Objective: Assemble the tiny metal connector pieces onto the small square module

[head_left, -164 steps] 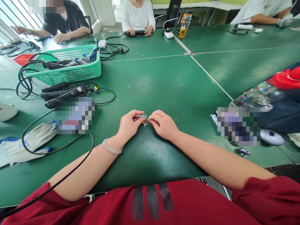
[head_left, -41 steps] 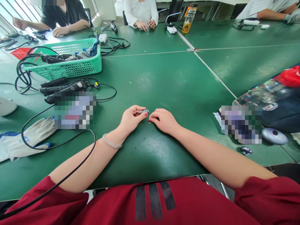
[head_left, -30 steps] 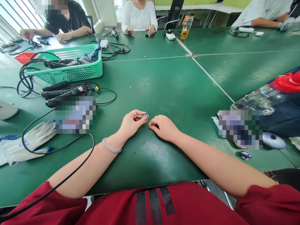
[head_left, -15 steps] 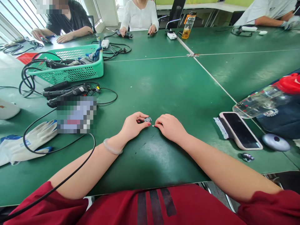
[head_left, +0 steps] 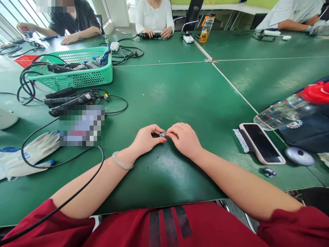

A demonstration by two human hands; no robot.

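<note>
My left hand [head_left: 146, 140] and my right hand [head_left: 184, 138] meet fingertip to fingertip on the green table [head_left: 180, 89]. Between them sits a tiny blue and silver part [head_left: 162, 134]. The left thumb and forefinger pinch it, and the right fingers are curled and pinched at its right end. Whether the right fingers also hold a second small piece is too small to tell. A pale bangle [head_left: 122, 164] circles my left wrist.
Left: a black cable [head_left: 77, 161], white work gloves [head_left: 28, 154], black power tools [head_left: 69, 99], a green basket [head_left: 74, 70] of cords. Right: a phone [head_left: 262, 142], a clear bottle with red cap [head_left: 290, 108], a grey mouse [head_left: 299, 156]. Three people sit at the far side.
My right hand has moved left and closed the small gap, so its fingertips now touch the part that my left hand holds. The people at the far side have shifted their hands.
</note>
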